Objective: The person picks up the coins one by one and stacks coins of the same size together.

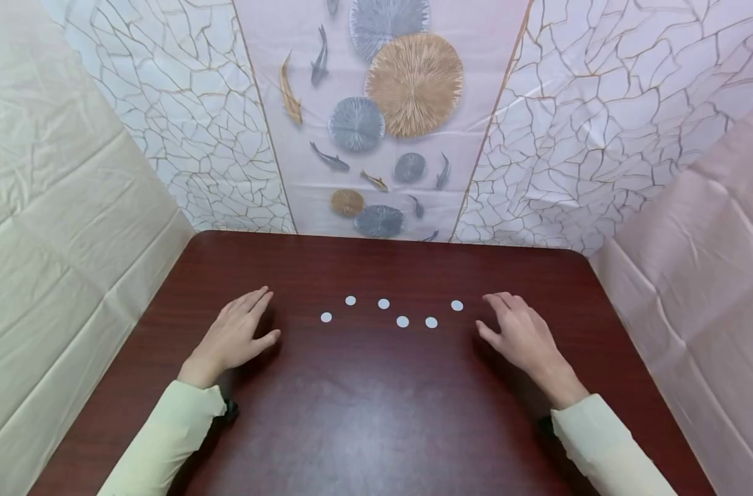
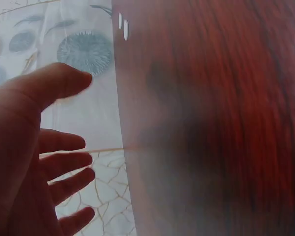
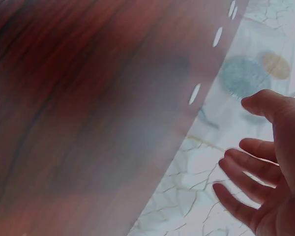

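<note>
Several white round discs lie scattered across the dark red-brown table (image 1: 364,386). The leftmost disc (image 1: 326,317) is the one closest to my left hand (image 1: 233,334), which is held over the table with thumb and fingers spread and nothing in it. On the other side, my right hand (image 1: 525,337) hovers with relaxed fingers, its tips near the rightmost disc (image 1: 457,305) but apart from it. In the left wrist view, the left thumb and fingers (image 2: 71,184) show no object between them. The right wrist view shows the right fingers (image 3: 250,167) likewise bare.
Behind the table's far edge hangs a patterned cloth (image 1: 364,165) with fish and round leaf shapes. Pale fabric walls (image 1: 60,227) stand along the left and right sides. Dark bands (image 1: 230,411) sit under the sleeve cuffs.
</note>
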{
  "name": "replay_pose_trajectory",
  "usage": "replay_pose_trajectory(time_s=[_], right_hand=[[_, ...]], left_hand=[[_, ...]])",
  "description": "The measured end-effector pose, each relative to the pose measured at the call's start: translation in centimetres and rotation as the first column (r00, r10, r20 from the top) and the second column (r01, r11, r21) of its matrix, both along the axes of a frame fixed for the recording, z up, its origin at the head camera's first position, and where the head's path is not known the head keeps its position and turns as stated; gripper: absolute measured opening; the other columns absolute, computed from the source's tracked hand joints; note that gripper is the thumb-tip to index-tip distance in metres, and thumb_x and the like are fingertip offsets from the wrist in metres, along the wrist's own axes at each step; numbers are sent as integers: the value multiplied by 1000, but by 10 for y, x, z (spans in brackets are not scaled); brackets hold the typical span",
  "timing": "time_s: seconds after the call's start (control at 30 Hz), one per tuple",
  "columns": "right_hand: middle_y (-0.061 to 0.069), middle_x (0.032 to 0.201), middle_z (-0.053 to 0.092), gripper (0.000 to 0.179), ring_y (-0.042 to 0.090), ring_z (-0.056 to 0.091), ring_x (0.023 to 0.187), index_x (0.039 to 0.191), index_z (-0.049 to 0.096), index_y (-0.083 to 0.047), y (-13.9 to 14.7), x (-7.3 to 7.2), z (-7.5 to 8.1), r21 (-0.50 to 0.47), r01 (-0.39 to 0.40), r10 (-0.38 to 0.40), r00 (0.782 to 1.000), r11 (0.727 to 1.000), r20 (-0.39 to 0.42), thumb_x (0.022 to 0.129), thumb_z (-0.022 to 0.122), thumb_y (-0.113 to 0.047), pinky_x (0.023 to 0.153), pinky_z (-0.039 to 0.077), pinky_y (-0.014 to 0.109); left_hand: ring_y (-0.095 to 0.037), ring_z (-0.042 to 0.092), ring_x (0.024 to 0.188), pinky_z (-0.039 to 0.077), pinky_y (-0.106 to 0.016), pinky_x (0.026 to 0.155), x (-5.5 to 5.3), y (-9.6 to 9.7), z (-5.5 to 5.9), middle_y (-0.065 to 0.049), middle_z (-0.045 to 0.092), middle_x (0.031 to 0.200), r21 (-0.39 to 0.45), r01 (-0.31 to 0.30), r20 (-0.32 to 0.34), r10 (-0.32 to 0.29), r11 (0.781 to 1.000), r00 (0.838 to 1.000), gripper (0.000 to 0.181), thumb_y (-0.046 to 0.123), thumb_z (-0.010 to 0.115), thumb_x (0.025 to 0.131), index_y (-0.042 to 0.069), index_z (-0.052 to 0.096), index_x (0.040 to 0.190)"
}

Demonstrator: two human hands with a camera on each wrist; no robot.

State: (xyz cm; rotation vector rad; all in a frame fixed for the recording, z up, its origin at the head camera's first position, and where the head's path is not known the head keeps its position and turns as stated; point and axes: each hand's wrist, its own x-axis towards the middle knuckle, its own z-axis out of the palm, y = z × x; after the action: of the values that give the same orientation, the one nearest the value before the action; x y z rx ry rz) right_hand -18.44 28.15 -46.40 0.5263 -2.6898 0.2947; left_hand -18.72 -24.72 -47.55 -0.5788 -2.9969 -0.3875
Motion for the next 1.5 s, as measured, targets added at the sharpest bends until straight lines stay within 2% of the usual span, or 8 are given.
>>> replay_pose_trajectory(time_s=[0.1,0.2,0.33,0.53,0.87,1.2,1.33,1.5], right_hand=[[20,111,73,35,37,69,101,116,71,3,-14,-3,4,-65,-38,42,997,997,61,89,79,-18,82,60,54],[18,106,74,29,33,72,97,112,73,3,-31,-7,6,-121,-80,96,987,989,132,89,80,-14,81,61,50],[16,104,75,28,29,75,95,111,74,4,-57,-15,8,-165,-142,172,968,976,181,89,81,-11,83,62,46],[14,107,75,30,27,74,98,114,74,4,-102,-28,12,-207,-202,252,933,957,255,89,81,-11,87,62,42],[12,107,75,30,23,73,98,115,74,3,-167,-44,6,-171,-294,336,883,940,329,91,80,-14,88,61,39],[11,108,75,28,21,73,97,115,74,1,-217,-56,-2,-141,-382,406,836,913,368,93,79,-16,89,60,38],[9,110,74,28,21,71,100,117,74,-2,-230,-59,-5,-125,-361,380,826,924,417,94,79,-18,86,60,38],[10,106,73,27,21,71,98,114,74,-1,-240,-64,-12,-115,-372,385,823,921,417,92,80,-15,87,60,35]], left_hand=[[-45,48,144,41,-65,117,-1,4,-1,-25,51,157,50,32,-14,-31,998,999,68,29,70,98,-5,47,153],[-42,52,137,46,-61,113,-2,10,-3,-23,57,147,93,55,7,-56,994,998,61,25,71,98,-5,52,147],[-38,56,130,49,-55,110,-7,21,-3,-20,61,138,117,83,23,-86,990,996,56,23,72,97,-5,55,141],[-36,60,125,51,-53,107,-16,39,-4,-19,62,133,140,111,35,-117,984,993,52,22,73,96,-6,58,138],[-31,65,112,56,-49,99,-28,62,-2,-16,66,121,149,150,65,-161,977,985,40,17,74,96,-5,64,128],[-26,64,95,58,-44,87,-39,67,-9,-14,67,106,173,169,43,-179,970,983,27,11,77,91,-2,69,113],[-24,64,92,58,-41,85,-42,69,-12,-13,67,104,174,169,65,-182,970,981,24,11,77,91,-1,70,111],[-24,65,91,58,-41,84,-45,71,-14,-14,68,105,165,164,81,-179,973,981,22,11,77,92,-1,70,110]])
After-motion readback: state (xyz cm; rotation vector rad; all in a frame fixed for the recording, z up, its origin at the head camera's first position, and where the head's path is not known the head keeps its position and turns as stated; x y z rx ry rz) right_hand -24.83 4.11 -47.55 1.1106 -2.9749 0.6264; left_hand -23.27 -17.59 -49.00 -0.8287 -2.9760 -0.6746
